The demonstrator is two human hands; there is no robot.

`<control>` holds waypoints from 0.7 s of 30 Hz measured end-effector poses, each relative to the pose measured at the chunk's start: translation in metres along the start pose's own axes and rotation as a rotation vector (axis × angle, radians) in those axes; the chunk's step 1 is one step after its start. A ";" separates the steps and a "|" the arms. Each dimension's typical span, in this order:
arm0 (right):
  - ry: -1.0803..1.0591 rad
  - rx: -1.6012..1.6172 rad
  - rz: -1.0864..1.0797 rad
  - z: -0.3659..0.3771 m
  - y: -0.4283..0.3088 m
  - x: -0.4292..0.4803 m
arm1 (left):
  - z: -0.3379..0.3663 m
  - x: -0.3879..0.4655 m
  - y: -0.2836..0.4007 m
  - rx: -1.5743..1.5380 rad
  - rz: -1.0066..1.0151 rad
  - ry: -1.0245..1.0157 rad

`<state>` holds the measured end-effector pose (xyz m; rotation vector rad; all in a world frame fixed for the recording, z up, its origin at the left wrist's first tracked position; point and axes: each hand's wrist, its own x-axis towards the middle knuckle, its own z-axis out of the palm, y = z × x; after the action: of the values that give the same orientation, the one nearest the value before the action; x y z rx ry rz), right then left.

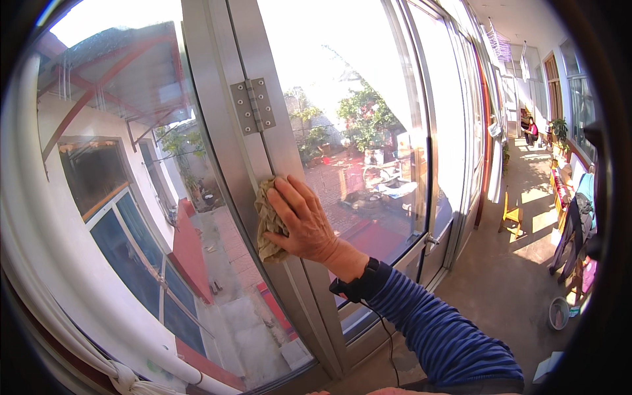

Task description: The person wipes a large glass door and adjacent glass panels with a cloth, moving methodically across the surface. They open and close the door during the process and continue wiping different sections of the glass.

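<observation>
My right hand (306,224) presses a crumpled olive-tan cloth (269,222) flat against the metal door frame (222,123). The fingers spread over the cloth and the thumb lies low on it. Just above is a steel butt hinge (253,106) with several screws. Glass panes flank the frame: the door's pane (360,197) to the right and a fixed pane (217,237) to the left. At the wrist sits a black band (358,284) with a cable hanging from it. Only a sliver of skin at the bottom edge may be my left hand (387,391); its fingers are hidden.
A door handle (431,240) juts out to the right. Down the sunlit corridor are a small yellow chair (512,215), a person (532,132) sitting low, and clothes (575,227) draped on furniture. A metal basin (559,313) rests on the floor. Knotted white curtain (123,373) hangs lower left.
</observation>
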<state>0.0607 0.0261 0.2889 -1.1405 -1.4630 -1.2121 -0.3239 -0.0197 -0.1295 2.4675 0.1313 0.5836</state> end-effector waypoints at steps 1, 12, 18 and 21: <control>0.002 0.004 -0.036 0.001 0.000 -0.018 | 0.000 0.003 0.002 -0.014 0.007 -0.010; -0.884 0.117 0.003 -0.064 -0.051 -0.317 | -0.032 0.019 0.076 -0.160 0.017 0.056; -1.303 0.005 0.655 -0.198 -0.081 -0.461 | -0.043 0.017 0.095 -0.083 -0.060 -0.073; -1.332 -0.065 0.907 -0.271 -0.086 -0.501 | -0.039 0.024 0.104 -0.042 -0.088 -0.115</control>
<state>0.0857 -0.3040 -0.1829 -2.4909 -1.3674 0.2883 -0.3233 -0.0787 -0.0327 2.4340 0.1789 0.4023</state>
